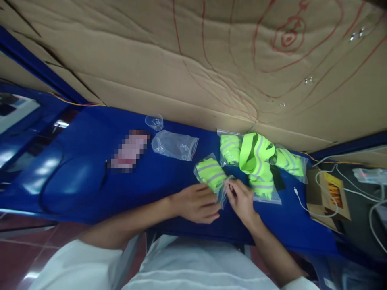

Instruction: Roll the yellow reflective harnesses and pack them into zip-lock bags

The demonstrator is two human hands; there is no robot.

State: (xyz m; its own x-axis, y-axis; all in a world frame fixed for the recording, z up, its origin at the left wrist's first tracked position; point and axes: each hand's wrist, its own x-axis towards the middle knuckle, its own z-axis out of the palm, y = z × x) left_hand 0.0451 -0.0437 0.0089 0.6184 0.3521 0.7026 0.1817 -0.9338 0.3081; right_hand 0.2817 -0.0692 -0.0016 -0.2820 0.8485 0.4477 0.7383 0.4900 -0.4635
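Observation:
Just in front of me on the blue table lies a clear plastic bag [223, 197] with a folded neon-yellow reflective strap [211, 173] inside. My right hand [242, 199] pinches the bag's loose end between thumb and fingers. Beside it, my left hand [196, 204] rests at the near side of the bag, fingers extended and slightly apart; its thumb is hidden. Behind my right hand is a loosely looped reflective strap [256, 155], lying over another bagged strap [261, 188]. More bagged straps sit at the back, one on the left [230, 149] and one on the right [288, 161].
An empty clear bag [175, 145] and a clear plastic cup [154, 122] lie at the back left, near a blurred-out pinkish item [130, 151]. A cardboard panel [136, 60] rises behind the table [169, 177]. White cables [302, 201] and a cardboard box [320, 193] are at right.

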